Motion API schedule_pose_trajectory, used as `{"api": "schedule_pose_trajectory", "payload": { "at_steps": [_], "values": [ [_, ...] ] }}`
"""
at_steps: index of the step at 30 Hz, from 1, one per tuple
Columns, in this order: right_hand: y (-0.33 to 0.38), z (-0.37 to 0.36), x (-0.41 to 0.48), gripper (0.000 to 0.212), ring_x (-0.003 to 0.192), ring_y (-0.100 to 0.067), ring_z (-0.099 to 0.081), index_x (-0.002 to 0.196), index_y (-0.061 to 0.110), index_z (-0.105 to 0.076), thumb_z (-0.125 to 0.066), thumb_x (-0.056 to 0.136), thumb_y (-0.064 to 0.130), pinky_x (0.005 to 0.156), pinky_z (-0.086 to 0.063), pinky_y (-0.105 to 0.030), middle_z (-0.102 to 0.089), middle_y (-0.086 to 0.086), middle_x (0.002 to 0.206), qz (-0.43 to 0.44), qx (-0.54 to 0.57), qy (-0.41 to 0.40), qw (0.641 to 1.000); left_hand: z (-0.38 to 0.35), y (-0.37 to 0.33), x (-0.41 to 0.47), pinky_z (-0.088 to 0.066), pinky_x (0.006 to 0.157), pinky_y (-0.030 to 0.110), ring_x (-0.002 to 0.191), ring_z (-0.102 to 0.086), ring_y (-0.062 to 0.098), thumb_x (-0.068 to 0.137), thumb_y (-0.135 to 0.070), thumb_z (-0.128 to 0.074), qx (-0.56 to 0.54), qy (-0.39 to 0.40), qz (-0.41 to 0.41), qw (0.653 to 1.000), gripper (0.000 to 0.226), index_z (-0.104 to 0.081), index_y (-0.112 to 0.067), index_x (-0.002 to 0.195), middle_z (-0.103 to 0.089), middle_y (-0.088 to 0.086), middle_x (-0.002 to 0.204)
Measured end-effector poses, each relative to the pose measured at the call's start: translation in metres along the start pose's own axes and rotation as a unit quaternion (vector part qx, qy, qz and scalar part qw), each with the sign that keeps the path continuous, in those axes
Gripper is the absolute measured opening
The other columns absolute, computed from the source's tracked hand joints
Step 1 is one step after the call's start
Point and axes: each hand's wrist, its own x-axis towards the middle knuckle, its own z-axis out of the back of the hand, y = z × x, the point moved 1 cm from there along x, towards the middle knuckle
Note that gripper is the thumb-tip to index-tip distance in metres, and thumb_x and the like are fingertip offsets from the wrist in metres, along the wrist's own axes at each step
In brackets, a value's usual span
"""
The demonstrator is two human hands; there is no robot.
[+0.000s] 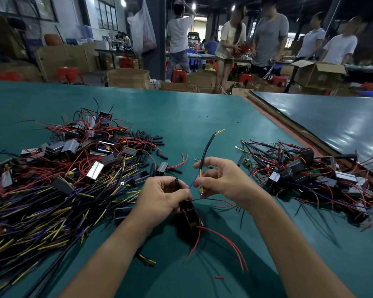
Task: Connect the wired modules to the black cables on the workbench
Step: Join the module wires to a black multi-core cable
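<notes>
Black module (pixel 188 214) with red wires (pixel 222 241) is hanging just above the green workbench (pixel 192 117), gripped in the left hand (pixel 163 201); left fingers are curling closed around its top, thumb and forefinger pinching a small black sleeve (pixel 177 182) and the end of a thin blue wire (pixel 192 183). Right hand (pixel 221 179) is holding a black cable (pixel 207 148), fingers closing on its lower part, thumb and forefinger pinching near the yellow and blue leads (pixel 200 174) coming out of it. Cable is sticking up and away from the hand, its far end showing bare yellow tips (pixel 221 131). Blue wire is spanning the small gap between the two hands, which are sitting close together at centre of the bench. Whether the wire ends are actually joined, cannot tell

Big heap of black cables (pixel 37 214) with yellow and blue ends is lying at left front, mixed with more boxy modules (pixel 95 171) and red wires behind it. Short black tube pieces (pixel 146 140) are scattered just beyond that heap. Second pile of modules with cables (pixel 306 175) is lying at right, well apart from the hands. One small red scrap (pixel 219 277) is lying on the mat near the right forearm.

Behind the bench, several people (pixel 267 37) are standing among cardboard boxes (pixel 128 78) and red stools (pixel 70 74)
</notes>
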Motion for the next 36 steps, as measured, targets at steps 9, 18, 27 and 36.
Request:
{"api": "schedule_pose_trajectory", "payload": {
  "at_steps": [9,18,27,36],
  "values": [
    [0.000,-0.002,0.000,0.024,0.059,-0.023,-0.063,0.109,0.001,-0.059,-0.066,0.087,-0.007,0.064,-0.060,-0.035,-0.063,-0.012,0.074,-0.007,0.026,0.000,1.000,0.001,0.001,0.001,-0.040,0.042,0.018,0.041,-0.046,0.009,0.077,0.009,-0.073,-0.025,-0.011,0.015,1.000,0.009,-0.068,0.004,0.081,-0.058,0.001,0.052],
    [-0.001,0.000,0.011,0.060,0.048,-0.013,-0.058,0.146,0.005,-0.030,-0.059,0.094,-0.002,0.054,-0.055,-0.026,-0.072,-0.005,0.070,0.054,0.068,-0.198,0.976,0.000,-0.002,-0.001,-0.040,0.043,0.014,0.045,-0.052,0.005,0.073,0.014,-0.074,-0.012,0.019,0.007,1.000,0.018,-0.067,-0.003,0.072,-0.063,0.006,0.060],
    [-0.008,0.010,0.010,0.023,0.073,-0.011,-0.069,0.098,0.021,-0.073,-0.065,0.082,0.006,0.076,-0.055,-0.033,-0.073,0.007,0.082,0.121,-0.303,-0.270,0.906,-0.001,-0.001,-0.002,-0.045,0.045,0.016,0.050,-0.059,0.006,0.074,0.014,-0.073,-0.029,0.038,0.017,0.999,0.017,-0.067,0.000,0.081,-0.068,0.003,0.064],
    [0.006,0.009,0.009,0.031,0.039,-0.008,-0.043,0.070,0.010,-0.065,-0.055,0.099,0.014,0.046,-0.051,-0.024,-0.049,0.005,0.046,0.067,0.032,-0.206,0.976,-0.001,-0.003,-0.002,-0.042,0.042,0.019,0.039,-0.046,0.013,0.081,0.000,-0.073,0.007,0.013,-0.008,1.000,0.008,-0.068,0.003,0.088,-0.058,0.005,0.052]
  ]
}}
